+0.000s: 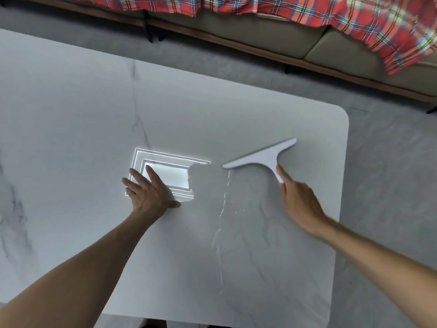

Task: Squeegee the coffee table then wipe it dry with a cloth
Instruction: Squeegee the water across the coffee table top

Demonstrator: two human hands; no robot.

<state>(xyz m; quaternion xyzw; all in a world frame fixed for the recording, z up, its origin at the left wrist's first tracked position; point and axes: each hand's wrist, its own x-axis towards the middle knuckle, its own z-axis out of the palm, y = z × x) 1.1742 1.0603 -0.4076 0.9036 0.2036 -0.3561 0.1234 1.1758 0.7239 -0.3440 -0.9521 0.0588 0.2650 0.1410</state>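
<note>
White plastic squeegee (260,157) is set blade-down on the marbled desk (71,114) at the far end of a water trail (222,209). Its handle is clamped in the right grip (298,202) (forefinger laid along it, probably for pressure). The left grip (146,192) is spread flat on the desk, holding nothing, seemingly as a brace.

Olive sofa (272,41) on a dark wood base. Red plaid blanket (390,27) draped over its seat, hanging past the front edge. Grey marbled floor (383,162) before the sofa.
</note>
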